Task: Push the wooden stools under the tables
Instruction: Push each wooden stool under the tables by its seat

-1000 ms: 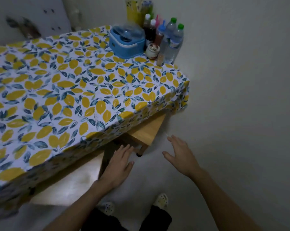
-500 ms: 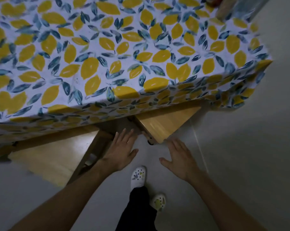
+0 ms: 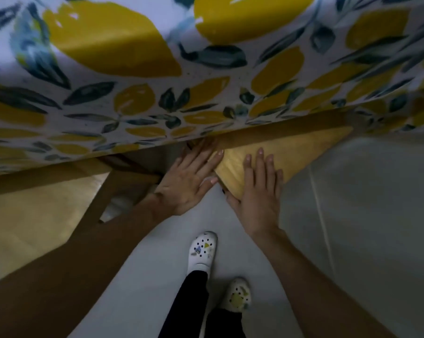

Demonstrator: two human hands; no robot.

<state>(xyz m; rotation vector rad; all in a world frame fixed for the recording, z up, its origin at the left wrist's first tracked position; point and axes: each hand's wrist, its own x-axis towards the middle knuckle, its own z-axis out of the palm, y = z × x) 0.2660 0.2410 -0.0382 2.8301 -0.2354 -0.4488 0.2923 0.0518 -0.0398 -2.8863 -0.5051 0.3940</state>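
A wooden stool (image 3: 301, 152) pokes out from under the table, with a triangle of its light seat showing below the lemon-print tablecloth (image 3: 157, 89). My right hand (image 3: 259, 191) lies flat on the seat's near corner, fingers spread. My left hand (image 3: 189, 179) rests against the seat's left edge, fingers straight and reaching under the cloth. Neither hand grips anything. A second wooden stool (image 3: 35, 215) stands at the left, half under the cloth, beside my left forearm.
The tablecloth hangs low and hides the table's legs and most of both stools. Grey floor (image 3: 364, 228) spreads to the right and below. My feet in white clogs (image 3: 202, 250) stand just behind the stool.
I have leaned down close to the table. Both hands moved forward from hovering above the floor onto the right stool's seat corner.
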